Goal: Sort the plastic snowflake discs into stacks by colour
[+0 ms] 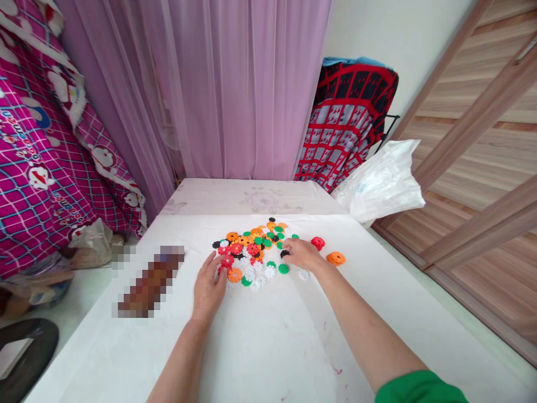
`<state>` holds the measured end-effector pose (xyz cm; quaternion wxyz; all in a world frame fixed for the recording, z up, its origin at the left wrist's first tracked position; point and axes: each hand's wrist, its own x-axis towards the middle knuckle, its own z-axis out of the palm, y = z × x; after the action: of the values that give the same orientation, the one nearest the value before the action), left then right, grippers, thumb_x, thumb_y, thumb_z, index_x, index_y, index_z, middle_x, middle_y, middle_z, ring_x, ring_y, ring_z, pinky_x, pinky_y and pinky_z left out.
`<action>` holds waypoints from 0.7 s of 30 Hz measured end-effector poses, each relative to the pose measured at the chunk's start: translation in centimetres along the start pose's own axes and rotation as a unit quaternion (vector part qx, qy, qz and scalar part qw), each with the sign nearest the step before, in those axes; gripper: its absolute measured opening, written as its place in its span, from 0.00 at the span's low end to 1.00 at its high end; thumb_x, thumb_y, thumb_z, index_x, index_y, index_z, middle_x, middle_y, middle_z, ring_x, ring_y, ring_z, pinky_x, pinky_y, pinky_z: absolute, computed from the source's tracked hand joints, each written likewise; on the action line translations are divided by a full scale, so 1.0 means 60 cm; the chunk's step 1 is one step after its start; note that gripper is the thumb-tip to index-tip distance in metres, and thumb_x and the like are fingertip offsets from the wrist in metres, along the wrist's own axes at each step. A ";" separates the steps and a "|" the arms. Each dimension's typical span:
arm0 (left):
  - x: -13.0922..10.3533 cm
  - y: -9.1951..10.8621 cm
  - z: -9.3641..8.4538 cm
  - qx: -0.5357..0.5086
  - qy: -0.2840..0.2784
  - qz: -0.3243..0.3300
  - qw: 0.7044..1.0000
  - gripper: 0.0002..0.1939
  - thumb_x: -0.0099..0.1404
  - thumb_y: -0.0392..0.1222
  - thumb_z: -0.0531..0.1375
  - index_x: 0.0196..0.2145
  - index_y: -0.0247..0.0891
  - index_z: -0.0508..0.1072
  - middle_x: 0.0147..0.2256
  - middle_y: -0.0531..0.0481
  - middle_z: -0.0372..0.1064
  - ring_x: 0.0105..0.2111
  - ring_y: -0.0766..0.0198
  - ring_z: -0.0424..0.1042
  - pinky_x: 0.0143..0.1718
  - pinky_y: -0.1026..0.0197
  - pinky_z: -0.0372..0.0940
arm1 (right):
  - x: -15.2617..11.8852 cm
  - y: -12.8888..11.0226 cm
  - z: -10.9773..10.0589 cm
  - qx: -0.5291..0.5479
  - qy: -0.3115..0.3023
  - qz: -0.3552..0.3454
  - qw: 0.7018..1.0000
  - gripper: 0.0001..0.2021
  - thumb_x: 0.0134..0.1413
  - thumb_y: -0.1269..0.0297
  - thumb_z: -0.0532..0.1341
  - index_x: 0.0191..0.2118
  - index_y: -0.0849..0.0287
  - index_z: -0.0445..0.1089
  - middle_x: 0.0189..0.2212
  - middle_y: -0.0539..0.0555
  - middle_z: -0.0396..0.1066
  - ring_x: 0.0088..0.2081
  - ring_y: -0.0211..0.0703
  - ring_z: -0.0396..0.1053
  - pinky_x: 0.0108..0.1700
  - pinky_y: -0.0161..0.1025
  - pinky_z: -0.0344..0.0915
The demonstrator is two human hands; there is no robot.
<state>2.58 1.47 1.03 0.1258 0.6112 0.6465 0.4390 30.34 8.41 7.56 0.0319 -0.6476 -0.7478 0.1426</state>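
Observation:
A loose pile of notched plastic discs (250, 271), in red, orange, black, white and green, lies on the white-covered table. My right hand (301, 253) is at the pile's right side, pinching a black disc (285, 253) between thumb and fingers. At the left edge my left hand (208, 285) rests with fingers apart, its fingertips beside or on the red discs (227, 261). Right of my right hand sit a small stack of red discs (318, 243) and a stack of orange discs (336, 258). A white disc (304, 274) lies below my right wrist, and a green disc (284, 269) nearby.
A pixelated brown object (151, 285) lies on the left of the table (260, 347). A white plastic bag (381, 182) stands at the back right corner. Purple curtains (243, 89) hang behind, a wooden wardrobe (482, 145) stands right, and pink patterned cloth (50, 157) hangs left.

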 end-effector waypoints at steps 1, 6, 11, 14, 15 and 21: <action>0.000 0.000 0.000 0.000 -0.002 0.001 1.000 0.17 0.63 0.43 0.54 0.47 0.44 0.74 0.57 0.46 0.65 0.56 0.55 0.66 0.57 0.51 0.62 | -0.001 -0.001 -0.002 -0.009 -0.004 -0.004 1.000 0.20 0.47 0.64 0.62 0.49 0.51 0.71 0.45 0.51 0.73 0.45 0.43 0.71 0.39 0.34 0.61; 0.000 0.000 0.001 -0.004 -0.007 -0.006 1.000 0.17 0.63 0.43 0.53 0.48 0.43 0.73 0.58 0.45 0.65 0.57 0.55 0.66 0.57 0.51 0.62 | 0.002 -0.001 -0.006 -0.053 -0.045 -0.040 0.997 0.24 0.47 0.65 0.62 0.53 0.49 0.70 0.50 0.54 0.69 0.47 0.46 0.69 0.43 0.36 0.61; -0.001 0.001 -0.001 -0.005 -0.008 -0.011 1.000 0.17 0.63 0.43 0.54 0.48 0.44 0.73 0.58 0.46 0.64 0.57 0.55 0.65 0.56 0.51 0.63 | 0.016 0.005 -0.001 -0.077 -0.064 -0.084 0.991 0.18 0.47 0.68 0.61 0.46 0.50 0.73 0.44 0.53 0.72 0.44 0.45 0.69 0.41 0.34 0.60; -0.001 0.001 -0.001 -0.004 -0.006 -0.011 1.000 0.17 0.63 0.43 0.54 0.48 0.43 0.73 0.58 0.45 0.64 0.57 0.55 0.65 0.57 0.51 0.62 | 0.021 0.004 0.003 -0.088 -0.064 -0.089 0.990 0.16 0.47 0.69 0.61 0.44 0.52 0.74 0.43 0.53 0.72 0.43 0.45 0.70 0.41 0.34 0.60; -0.002 0.001 -0.001 -0.003 -0.004 -0.011 1.000 0.17 0.63 0.43 0.54 0.48 0.43 0.73 0.58 0.45 0.65 0.57 0.55 0.65 0.57 0.51 0.62 | 0.020 0.002 0.002 -0.091 -0.063 -0.085 0.990 0.16 0.47 0.69 0.61 0.45 0.53 0.74 0.44 0.54 0.72 0.44 0.45 0.70 0.41 0.34 0.60; -0.003 -0.002 0.003 0.000 -0.001 -0.010 1.000 0.17 0.63 0.42 0.54 0.49 0.43 0.73 0.58 0.45 0.64 0.55 0.55 0.67 0.56 0.50 0.64 | 0.008 -0.024 -0.024 -0.107 -0.069 -0.045 0.991 0.19 0.49 0.67 0.61 0.49 0.52 0.71 0.49 0.54 0.70 0.47 0.47 0.69 0.42 0.36 0.61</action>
<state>2.67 1.42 0.79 0.1308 0.6048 0.6529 0.4369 29.22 8.97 9.22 -0.0826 -0.6012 -0.7879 0.1048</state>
